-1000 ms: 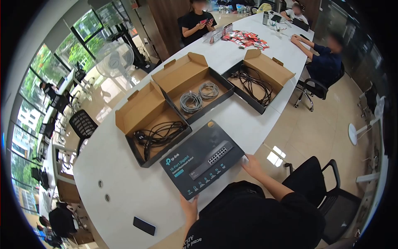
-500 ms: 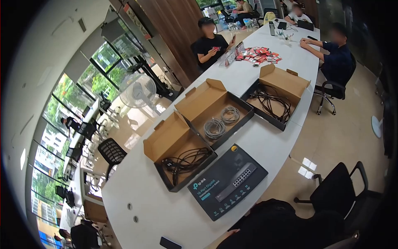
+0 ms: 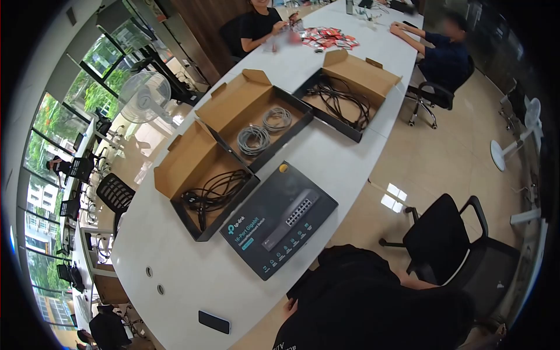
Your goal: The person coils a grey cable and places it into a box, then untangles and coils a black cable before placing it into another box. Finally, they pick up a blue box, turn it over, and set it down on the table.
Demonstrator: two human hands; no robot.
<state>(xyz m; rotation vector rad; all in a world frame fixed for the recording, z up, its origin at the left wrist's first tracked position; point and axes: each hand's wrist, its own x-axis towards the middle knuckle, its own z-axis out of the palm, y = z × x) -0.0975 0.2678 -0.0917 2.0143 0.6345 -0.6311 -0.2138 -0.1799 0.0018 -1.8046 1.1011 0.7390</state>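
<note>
At the near table edge, a small part of my left hand shows beside my black shirt; its fingers are hidden. To the right, bare skin of my right arm or hand comes out near a black office chair, and no fingers can be made out. Closest on the table lies a closed dark TP-Link 16-port switch box. Beyond it stand three open cardboard boxes: one with black cables, one with two coils of grey cable, one with more black cables.
A phone lies near the table's front end, by two round cable holes. Red packets are heaped at the far part. One person sits behind them, another at right. A white fan stands at left.
My view has shifted, so the table and boxes sit further up and left in it. More of my body, the phone and the right-hand arm now show. The boxes keep their arrangement.
</note>
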